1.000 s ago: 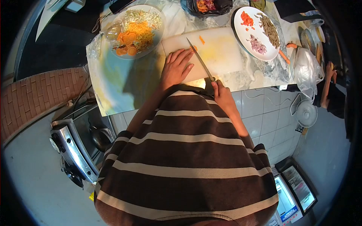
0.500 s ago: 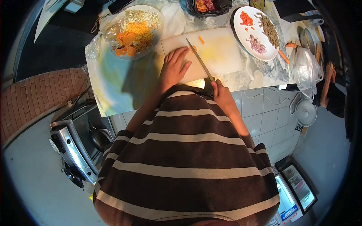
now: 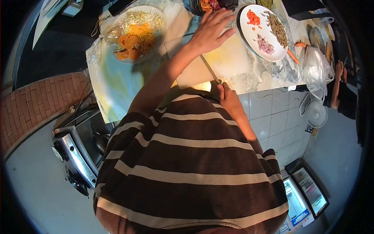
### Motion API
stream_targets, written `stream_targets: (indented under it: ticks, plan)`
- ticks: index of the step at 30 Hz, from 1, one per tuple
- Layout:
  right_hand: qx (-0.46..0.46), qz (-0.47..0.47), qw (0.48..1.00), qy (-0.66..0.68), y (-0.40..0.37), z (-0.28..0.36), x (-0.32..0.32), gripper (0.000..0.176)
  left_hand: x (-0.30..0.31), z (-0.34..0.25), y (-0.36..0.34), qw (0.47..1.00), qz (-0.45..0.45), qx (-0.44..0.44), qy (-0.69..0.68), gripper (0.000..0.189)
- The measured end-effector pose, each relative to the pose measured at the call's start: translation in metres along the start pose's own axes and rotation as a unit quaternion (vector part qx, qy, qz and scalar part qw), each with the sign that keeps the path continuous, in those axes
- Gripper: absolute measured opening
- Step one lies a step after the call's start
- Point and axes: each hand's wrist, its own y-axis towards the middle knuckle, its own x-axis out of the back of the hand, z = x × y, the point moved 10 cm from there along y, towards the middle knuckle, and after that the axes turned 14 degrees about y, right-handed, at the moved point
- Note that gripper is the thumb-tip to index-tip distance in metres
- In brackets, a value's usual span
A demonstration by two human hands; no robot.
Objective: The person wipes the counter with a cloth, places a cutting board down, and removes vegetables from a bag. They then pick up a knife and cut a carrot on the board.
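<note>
My left hand [image 3: 212, 33] is stretched over the far part of the white cutting board [image 3: 238, 58], fingers spread, with nothing in it. Its fingertips are near a black plastic bag [image 3: 232, 4] holding orange and purplish scraps. In my right hand [image 3: 230, 99], at the board's near edge, is the handle of a knife [image 3: 210, 69]. The blade lies slanted across the board, its tip end hidden behind my left hand and forearm. The small orange strips on the board are covered from view.
At the left is a plate [image 3: 161, 45] of shredded vegetables and orange slices. A white oval plate [image 3: 266, 30] at the right bears red bits, chopped shallots and greenish-brown pieces. Carrots [image 3: 293, 57] and a clear plastic bag [image 3: 314, 70] lie beyond. Another person's arm [image 3: 337, 87] shows far right.
My left hand has lifted off the board's left side and moved forward and right toward the black bag. My right hand and the knife have stayed nearly in place.
</note>
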Motion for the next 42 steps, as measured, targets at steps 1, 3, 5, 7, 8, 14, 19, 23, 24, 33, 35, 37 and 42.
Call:
stream_targets:
  ticks: [1,3,5,7,8,14,19,23,24,33,35,37,42]
  plan:
    - [0.001,-0.002,1.0,0.002,-0.001,0.002,0.001,0.038,-0.019,0.005,-0.011,1.0,0.001,-0.001,-0.001,0.049]
    - [0.0,-0.005,1.0,0.005,0.0,0.001,0.0,0.037,-0.064,0.012,-0.038,0.992,0.094,0.009,0.085,0.054]
    - [0.013,-0.009,1.0,0.02,0.0,-0.002,-0.001,0.036,-0.074,0.018,-0.041,0.992,0.082,0.036,0.088,0.055]
    - [0.009,-0.008,1.0,0.006,0.0,-0.002,-0.001,0.036,-0.061,0.008,-0.036,0.993,0.097,-0.008,0.069,0.054]
    - [0.01,-0.008,1.0,-0.007,0.0,-0.001,-0.002,0.036,-0.06,0.008,-0.036,0.993,0.098,-0.006,0.07,0.054]
    - [0.02,-0.013,1.0,-0.019,0.0,0.004,0.002,0.036,-0.018,0.057,-0.039,0.969,-0.068,0.173,-0.165,0.031]
    - [0.021,-0.004,1.0,-0.011,0.002,0.0,-0.001,0.036,0.039,0.094,-0.071,0.932,-0.162,0.258,-0.198,0.03]
    - [-0.007,0.011,1.0,0.013,0.002,0.0,0.002,0.038,0.053,0.097,-0.11,0.931,-0.135,0.294,-0.171,0.025]
    - [-0.007,0.012,1.0,0.014,0.001,0.002,0.004,0.038,0.053,0.092,-0.121,0.93,-0.134,0.295,-0.171,0.025]
    - [-0.042,0.044,0.988,0.139,0.002,-0.005,0.005,0.049,0.026,0.018,-0.166,0.985,0.032,0.171,0.014,0.03]
    - [-0.016,0.04,0.988,0.151,0.003,-0.007,0.003,0.051,0.024,0.016,-0.165,0.986,0.039,0.155,0.051,0.035]
    - [-0.005,0.032,0.994,0.102,0.003,-0.004,0.003,0.046,0.026,0.009,-0.162,0.988,0.052,0.13,0.072,0.038]
    - [0.0,-0.01,0.996,-0.086,0.006,-0.003,-0.003,0.037,0.023,0.005,-0.161,0.989,0.059,0.112,0.073,0.043]
